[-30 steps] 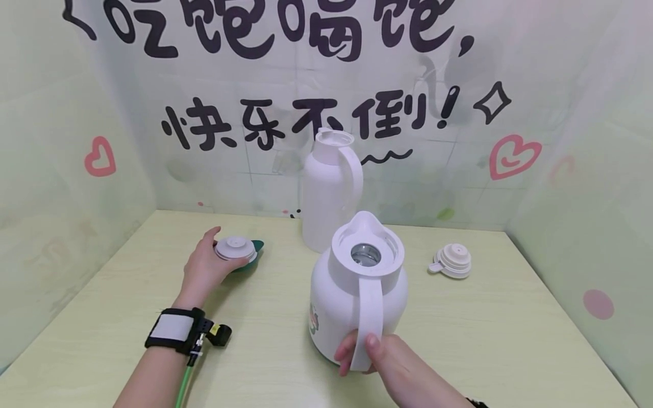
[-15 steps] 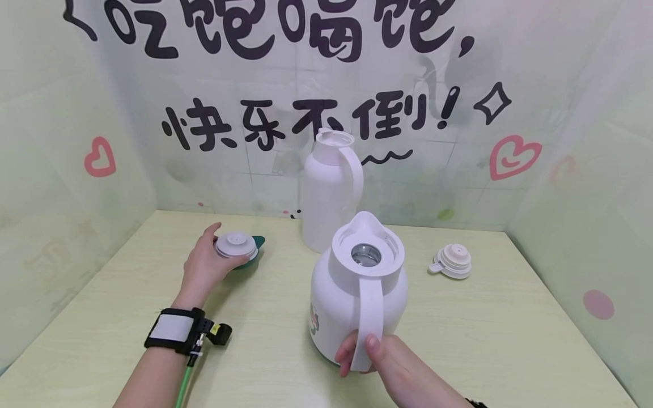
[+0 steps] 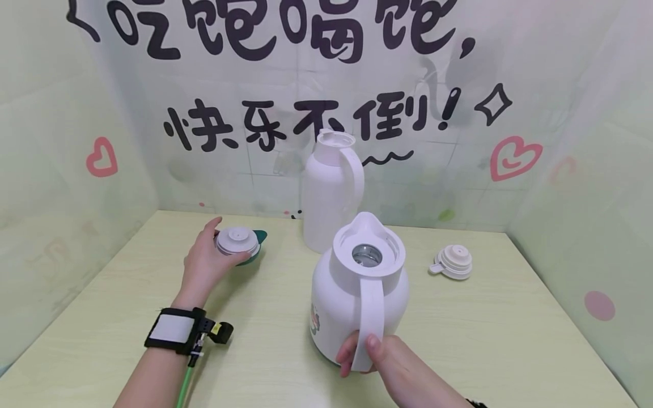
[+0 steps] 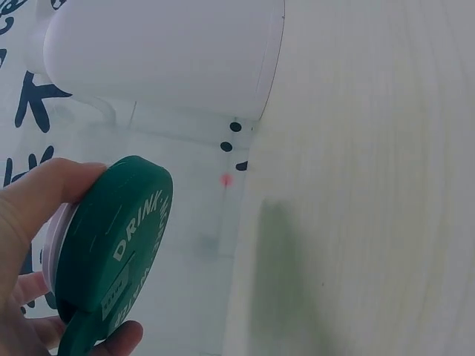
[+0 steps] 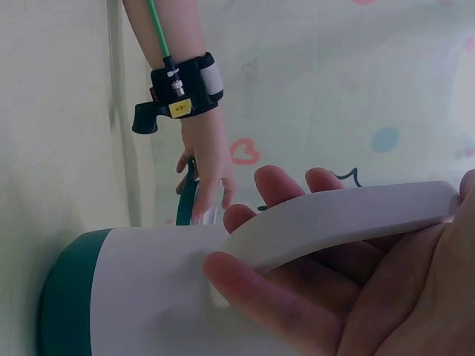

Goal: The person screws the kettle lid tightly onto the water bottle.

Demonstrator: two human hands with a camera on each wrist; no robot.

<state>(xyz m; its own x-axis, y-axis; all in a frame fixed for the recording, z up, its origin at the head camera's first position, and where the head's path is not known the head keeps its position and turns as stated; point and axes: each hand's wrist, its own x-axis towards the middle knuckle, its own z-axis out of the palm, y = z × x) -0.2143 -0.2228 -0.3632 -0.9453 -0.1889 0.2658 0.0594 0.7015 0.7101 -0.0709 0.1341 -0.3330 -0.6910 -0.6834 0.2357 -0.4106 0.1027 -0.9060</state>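
Note:
At the table's left, my left hand (image 3: 206, 258) grips a jug lid (image 3: 238, 241) by its edge. Its white stopper side faces up, and its green, lettered top (image 4: 122, 245) faces the table, as the left wrist view shows. My right hand (image 3: 374, 354) holds the handle (image 5: 349, 215) of a white vacuum jug (image 3: 326, 300), fingers wrapped under and thumb along the side. That jug stands upright, its mouth uncovered and its spout pointing to the back. A green base (image 5: 67, 289) shows in the right wrist view.
Behind the jug stands a taller white vacuum jug (image 3: 326, 198), handle turned to the right. A white stepped lid (image 3: 454, 262) lies on the table (image 3: 510, 340) at the right. Printed curtains (image 3: 229, 170) close off the back and both sides.
My left hand has raised the lid slightly. My right hand and the jug it grips keep their place.

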